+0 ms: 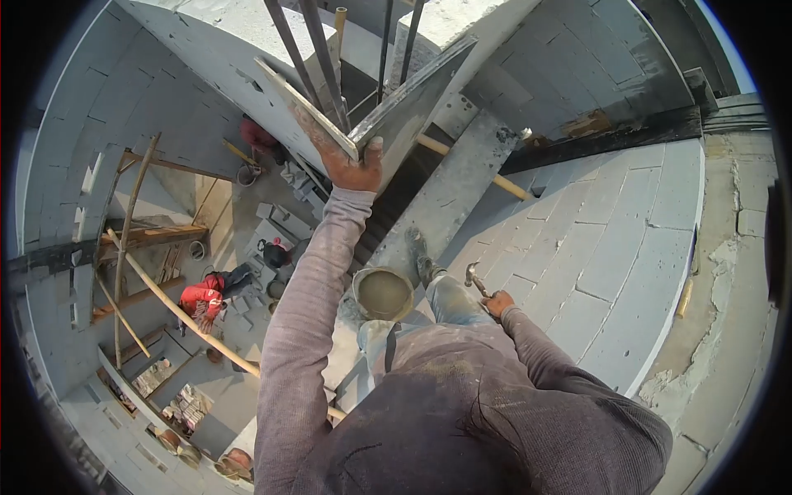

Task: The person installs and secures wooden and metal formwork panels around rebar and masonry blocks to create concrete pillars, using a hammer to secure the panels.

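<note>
Left hand (353, 169) up front, gripping the corner where 2 formwork boards (396, 107) meet around the rebar (318, 58); right hand (497, 304) lower right, holding a hammer (476, 279). Mortar pan (383, 294) sits on the wall top (462, 186) between both arms, block wall (610, 247) to its right. Far below left, a person (210, 295) on the floor (239, 223).

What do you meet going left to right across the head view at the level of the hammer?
Person in red far below → mortar bucket → hammer in the right hand → block wall top → cracked ledge.
</note>
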Demonstrator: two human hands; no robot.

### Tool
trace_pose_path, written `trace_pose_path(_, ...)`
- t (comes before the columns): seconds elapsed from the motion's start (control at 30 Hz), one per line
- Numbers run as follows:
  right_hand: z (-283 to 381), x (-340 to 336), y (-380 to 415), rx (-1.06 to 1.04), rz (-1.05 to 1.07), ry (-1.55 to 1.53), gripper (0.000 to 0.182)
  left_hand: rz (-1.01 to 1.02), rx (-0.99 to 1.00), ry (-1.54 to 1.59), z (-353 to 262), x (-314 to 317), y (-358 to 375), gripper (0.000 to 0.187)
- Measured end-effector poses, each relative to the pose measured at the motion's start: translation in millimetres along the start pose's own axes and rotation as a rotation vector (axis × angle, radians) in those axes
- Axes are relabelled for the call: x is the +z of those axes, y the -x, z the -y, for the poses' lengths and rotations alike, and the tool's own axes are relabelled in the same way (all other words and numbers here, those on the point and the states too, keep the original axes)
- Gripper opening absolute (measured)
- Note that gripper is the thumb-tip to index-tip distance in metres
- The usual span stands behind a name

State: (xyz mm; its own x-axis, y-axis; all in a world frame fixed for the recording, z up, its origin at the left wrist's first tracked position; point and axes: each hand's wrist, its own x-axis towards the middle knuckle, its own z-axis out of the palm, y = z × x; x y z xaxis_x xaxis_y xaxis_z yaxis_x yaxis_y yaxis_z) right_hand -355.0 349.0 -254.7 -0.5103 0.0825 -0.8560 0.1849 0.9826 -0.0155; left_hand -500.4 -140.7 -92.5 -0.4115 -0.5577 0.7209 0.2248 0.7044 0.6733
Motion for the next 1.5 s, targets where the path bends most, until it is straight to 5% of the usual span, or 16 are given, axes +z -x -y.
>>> trace_pose_path(0.27,-9.0,30.1,-10.0,0.131,0.018,-0.167,0.062,0.23,-0.048,-0.129,47.1,-16.3,32.9,0.087)
trace_pose_path(0.47,-10.5,45.3,-11.0,0.191,0.059,-0.198,0.063,0.074,-0.037,-0.114,17.6,-4.2,24.2,0.072)
trace_pose_path(0.5,-12.3,49.5,-14.2,0.194,0.065,-0.206,0.063,0.03,0.091,-0.224,18.8,-3.1,18.2,0.07)
trace_pose_path(0.73,-7.1,57.7,-15.5,0.208,0.095,-0.202,0.062,-0.036,-0.022,-0.264,32.0,-0.7,33.1,0.073)
trace_pose_path(0.8,-0.8,55.1,-12.5,0.199,0.087,-0.182,0.061,-0.105,0.238,-0.279,30.0,2.3,23.2,0.068)
trace_pose_path(0.9,1.7,57.2,-12.4,0.159,0.074,-0.137,0.059,-0.008,0.087,-0.296,49.2,-4.9,40.3,0.069)
trace_pose_path(1.1,3.7,60.0,-8.5,0.143,0.058,-0.141,0.058,-0.056,0.128,-0.21,9.9,3.4,17.8,0.068)
trace_pose_path(1.33,3.9,59.3,-3.5,0.105,0.05,-0.126,0.054,-0.001,0.237,-0.298,36.9,-0.7,20.9,0.068)
trace_pose_path(1.4,6.0,56.5,1.7,0.092,0.052,-0.117,0.054,0.107,-0.02,-0.198,48.8,-2.1,29.7,0.083)
trace_pose_path(1.5,2.9,60.5,-0.3,0.128,0.038,-0.146,0.054,-0.018,0.118,-0.236,27.7,3.7,16.5,0.086)
